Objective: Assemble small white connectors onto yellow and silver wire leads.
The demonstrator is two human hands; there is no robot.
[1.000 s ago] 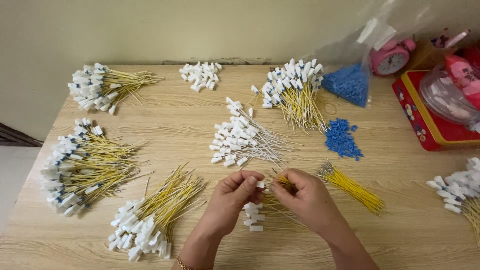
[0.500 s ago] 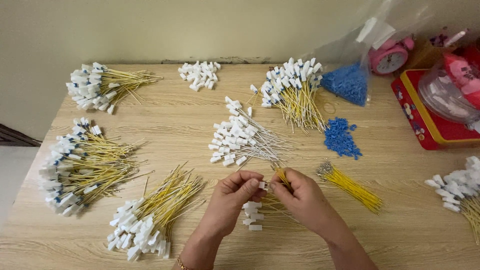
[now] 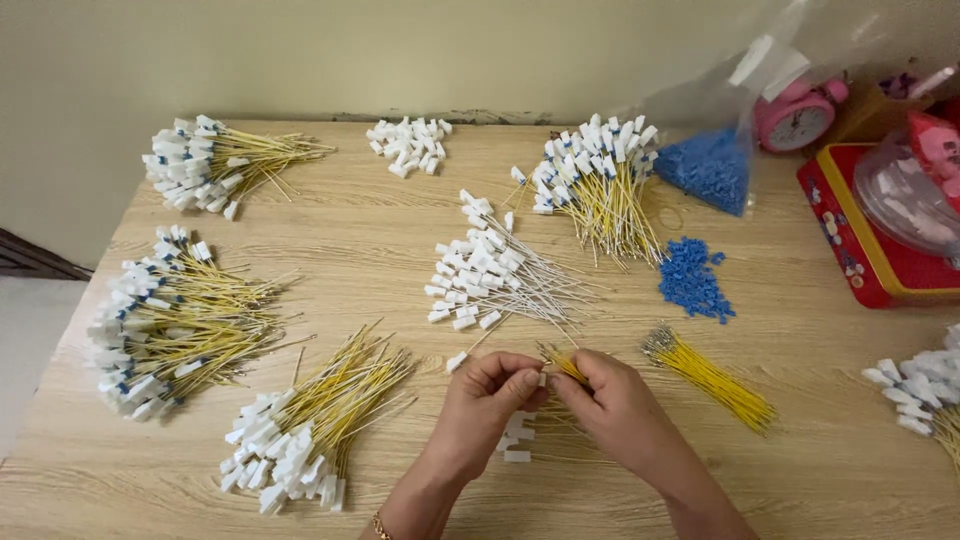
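Note:
My left hand [image 3: 482, 402] and my right hand [image 3: 612, 404] meet at the near middle of a wooden table [image 3: 380, 260]. The left fingers pinch a small white plastic block [image 3: 541, 379]. The right fingers hold the end of a thin yellow wire [image 3: 562, 364] against that block. Under my hands lie a few finished white-tipped wires [image 3: 518, 440]. A loose bundle of bare yellow wires [image 3: 712, 377] lies just right of my right hand. A heap of white-capped pale wires [image 3: 490, 274] sits just beyond my hands.
Piles of yellow wires with white caps lie at front left [image 3: 310, 425], left [image 3: 165, 325], back left [image 3: 210, 165], back centre [image 3: 598, 180] and the right edge [image 3: 925, 385]. Loose white blocks [image 3: 408, 143], blue beads [image 3: 692, 280], a bead bag [image 3: 710, 165], a pink clock [image 3: 795, 112] and a red tin [image 3: 880, 235] stand behind.
My hands have stayed in place, and the fingers have drawn closer together around the white block and the wire end. Nothing else on the table has moved.

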